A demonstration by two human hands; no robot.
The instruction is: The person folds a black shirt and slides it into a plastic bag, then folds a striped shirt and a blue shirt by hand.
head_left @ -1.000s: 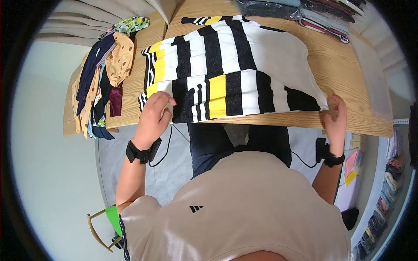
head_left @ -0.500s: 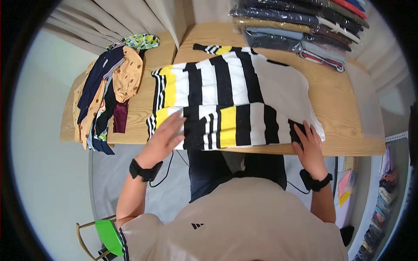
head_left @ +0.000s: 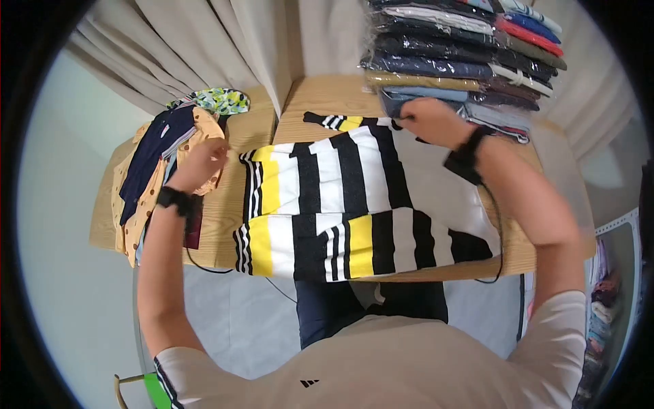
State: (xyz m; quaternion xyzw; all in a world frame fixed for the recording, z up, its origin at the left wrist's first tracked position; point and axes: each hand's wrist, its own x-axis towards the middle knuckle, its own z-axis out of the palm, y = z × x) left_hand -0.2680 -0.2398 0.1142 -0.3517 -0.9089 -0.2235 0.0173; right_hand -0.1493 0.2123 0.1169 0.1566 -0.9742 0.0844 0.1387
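Observation:
A knitted sweater with black, white, yellow and beige stripes lies spread on the table, its near sleeve folded across the body along the front edge. The far sleeve sticks out beyond the body at the back. My right hand reaches to the sweater's far edge, its fingers pinched on the fabric by the shoulder. To the left of the hem, my left hand hangs in the air beside the clothes pile, slightly blurred, fingers loosely bent and apart, with nothing seen in them.
Several loose garments are heaped at the table's left side. Stacks of folded clothes in clear plastic bags stand at the back right. Curtains hang behind the wooden table. A dark cable hangs by my right wrist.
Both hands have left the near sleeve. My right hand has moved up to the far shoulder and pinches it; my left has moved up and left, off the sweater. The view has tilted upward.

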